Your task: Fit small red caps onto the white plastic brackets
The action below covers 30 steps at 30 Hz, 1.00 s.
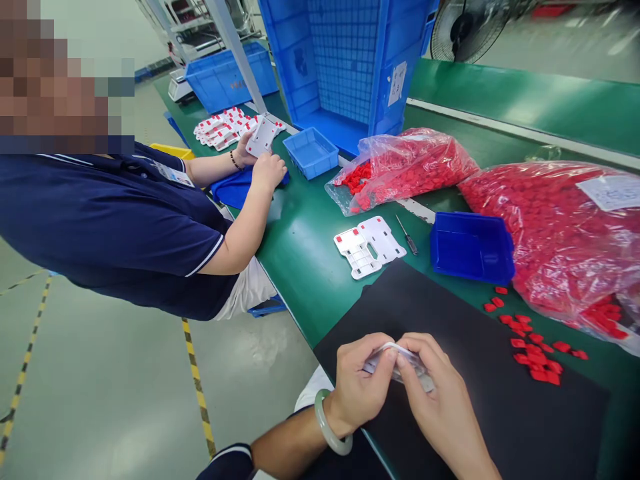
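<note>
Above the black mat point(450, 413), at its near edge, my left hand point(360, 387) and my right hand point(440, 393) pinch a white plastic part point(413, 364) between thumbs and fingers. The two thumbs meet at its upper edge. Much of the part is hidden by my fingers, so its full shape cannot be made out. To the right of my hands, loose red pieces point(537, 357) lie scattered on the mat and the green bench. White plastic panels point(373, 245) with red pieces on them lie flat beyond the mat.
A screwdriver point(409, 239) and a dark blue bin point(470, 248) lie beyond the mat. Bags of red pieces point(565, 233) stand at the right. A light blue tray point(311, 152) and a large blue crate point(345, 67) are farther back. At left, a co-worker point(125, 227) holds a white panel point(261, 137).
</note>
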Motion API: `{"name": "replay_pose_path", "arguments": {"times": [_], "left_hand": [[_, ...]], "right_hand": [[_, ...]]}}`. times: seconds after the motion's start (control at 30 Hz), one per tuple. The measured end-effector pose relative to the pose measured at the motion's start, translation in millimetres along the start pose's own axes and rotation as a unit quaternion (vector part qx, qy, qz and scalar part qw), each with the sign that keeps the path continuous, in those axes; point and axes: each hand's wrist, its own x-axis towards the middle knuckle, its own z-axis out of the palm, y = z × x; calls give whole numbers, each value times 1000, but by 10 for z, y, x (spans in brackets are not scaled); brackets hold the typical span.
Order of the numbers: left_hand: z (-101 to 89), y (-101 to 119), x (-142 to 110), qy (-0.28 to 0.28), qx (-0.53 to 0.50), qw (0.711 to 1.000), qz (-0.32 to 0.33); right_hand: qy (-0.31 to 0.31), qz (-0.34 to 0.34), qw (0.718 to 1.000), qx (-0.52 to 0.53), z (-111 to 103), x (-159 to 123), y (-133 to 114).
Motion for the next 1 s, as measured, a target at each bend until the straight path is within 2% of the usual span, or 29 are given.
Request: {"name": "replay_pose_path", "arguments": {"times": [0.2, 0.47, 0.7, 0.83, 1.0], "left_hand": [[-15, -37, 57, -16, -23, 999, -39], [-145, -71, 36, -76, -40, 995, -49], [-138, -27, -13, -56, -17, 998, -32], [-86, -5, -41, -21, 3, 1000, -2], [-26, -18, -39, 8, 33, 999, 3]], "right_hand": [[-33, 19, 998, 44, -50, 65, -23], [-8, -10, 1000, 5, -16, 51, -20], [-13, -3, 999, 39, -60, 26, -94], [-3, -11, 999, 51, -25, 10, -128], [-3, 20, 998, 55, 32, 7, -124]]}}
